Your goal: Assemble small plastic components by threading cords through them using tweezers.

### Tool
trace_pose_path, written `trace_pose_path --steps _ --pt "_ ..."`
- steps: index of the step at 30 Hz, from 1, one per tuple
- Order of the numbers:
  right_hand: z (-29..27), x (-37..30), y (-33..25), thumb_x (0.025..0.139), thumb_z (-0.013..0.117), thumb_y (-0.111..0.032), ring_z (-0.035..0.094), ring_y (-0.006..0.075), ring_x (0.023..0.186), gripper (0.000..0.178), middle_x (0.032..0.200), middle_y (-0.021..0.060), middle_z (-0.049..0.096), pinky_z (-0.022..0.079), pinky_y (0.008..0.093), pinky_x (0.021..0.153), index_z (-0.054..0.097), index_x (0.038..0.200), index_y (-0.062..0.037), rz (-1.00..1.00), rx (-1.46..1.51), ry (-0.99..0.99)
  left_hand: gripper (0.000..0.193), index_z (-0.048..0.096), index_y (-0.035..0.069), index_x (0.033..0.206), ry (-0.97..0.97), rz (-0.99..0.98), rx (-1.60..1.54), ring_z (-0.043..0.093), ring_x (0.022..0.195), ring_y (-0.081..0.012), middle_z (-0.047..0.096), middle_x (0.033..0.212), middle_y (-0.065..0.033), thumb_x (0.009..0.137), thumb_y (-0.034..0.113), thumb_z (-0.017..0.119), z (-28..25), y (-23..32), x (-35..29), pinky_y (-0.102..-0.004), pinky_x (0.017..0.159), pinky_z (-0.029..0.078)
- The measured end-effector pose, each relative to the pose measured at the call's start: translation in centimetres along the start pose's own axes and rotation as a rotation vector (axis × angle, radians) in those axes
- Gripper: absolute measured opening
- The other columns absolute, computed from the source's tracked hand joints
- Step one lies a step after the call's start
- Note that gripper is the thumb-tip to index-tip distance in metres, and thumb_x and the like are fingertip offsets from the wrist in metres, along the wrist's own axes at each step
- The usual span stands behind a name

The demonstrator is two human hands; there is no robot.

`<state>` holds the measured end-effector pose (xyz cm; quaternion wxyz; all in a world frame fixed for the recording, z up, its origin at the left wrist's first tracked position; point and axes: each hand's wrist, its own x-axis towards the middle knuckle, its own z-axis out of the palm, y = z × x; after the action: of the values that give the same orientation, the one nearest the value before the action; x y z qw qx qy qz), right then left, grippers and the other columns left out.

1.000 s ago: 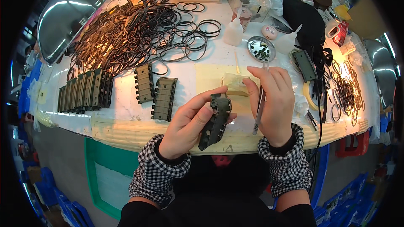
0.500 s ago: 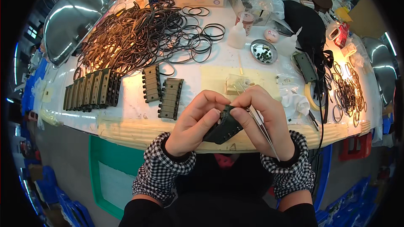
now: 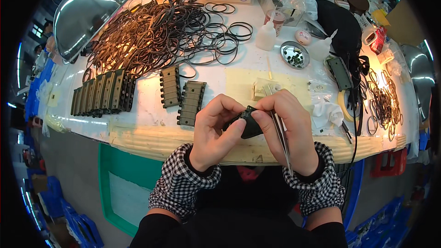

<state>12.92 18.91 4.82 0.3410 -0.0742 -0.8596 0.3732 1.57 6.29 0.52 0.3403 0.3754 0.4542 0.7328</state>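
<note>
Just over the table's front edge, a small dark green plastic part is held up between both hands. My left hand is closed on its left side, thumb in front. My right hand pinches the upper right corner between thumb and forefinger. A pair of metal tweezers lies tucked in that same hand, slanting down toward the wrist. The fingers cover much of the part. To the left, two ribbed olive-green plastic pieces lie on the table, beside a standing row of similar pieces.
A tangled heap of dark loops fills the back left, with a smaller heap at right. Behind my hands are a round metal dish of small dark bits, white squeeze bottles and a tape roll. A metal lamp shade overhangs the left.
The dark green part has been turned and tilted between my fingers, so its holed long side no longer shows. The tweezers stand slightly steeper. The whole view has shifted a little.
</note>
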Motion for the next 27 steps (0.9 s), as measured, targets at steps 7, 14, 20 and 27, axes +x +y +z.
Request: trace_pose_path --steps 7,14,20,27 --pt "0.2 0.2 0.1 0.074 0.069 0.0 0.053 0.028 0.069 0.014 0.073 0.0095 0.055 0.042 0.0347 0.062 0.057 0.082 -0.0011 -0.009 -0.024 -0.025 0.015 0.051 -0.003 0.097 0.035 -0.012 -0.025 0.054 0.083 -0.0072 0.058 0.09 -0.0045 0.085 0.003 0.057 0.0 -0.1 0.0 -0.0225 0.077 0.045" --pt "0.5 0.0 0.7 0.074 0.069 0.0 0.051 0.0276 0.071 0.014 0.074 0.0084 0.055 0.041 0.0341 0.064 0.057 0.082 -0.0014 -0.032 -0.005 -0.032 0.02 0.055 -0.002 0.087 0.21 0.267 0.459 0.054 0.067 -0.0125 0.057 0.076 -0.0058 0.07 0.002 0.065 0.8 0.0 -0.1 -0.0259 0.061 0.045" --pt "0.0 -0.7 1.4 0.074 0.069 -0.002 0.051 0.0262 0.072 0.014 0.075 0.0069 0.056 0.041 0.0334 0.066 0.06 0.084 -0.0033 -0.056 -0.025 -0.043 0.025 0.059 0.0 0.081 0.241 0.666 0.901 0.053 0.059 -0.0236 0.056 0.07 -0.0101 0.059 0.006 0.068 1.2 -0.2 0.5 -0.03 0.055 0.044" --pt "0.0 -1.4 1.7 0.078 0.068 -0.006 0.051 0.0253 0.073 0.011 0.076 0.006 0.058 0.04 0.0323 0.066 0.062 0.087 -0.0052 0.005 -0.035 -0.067 0.024 0.059 -0.001 0.081 0.228 0.718 1.021 0.054 0.06 -0.0226 0.056 0.068 -0.0092 0.06 0.006 0.067 1.4 -0.4 0.3 -0.0305 0.055 0.045"
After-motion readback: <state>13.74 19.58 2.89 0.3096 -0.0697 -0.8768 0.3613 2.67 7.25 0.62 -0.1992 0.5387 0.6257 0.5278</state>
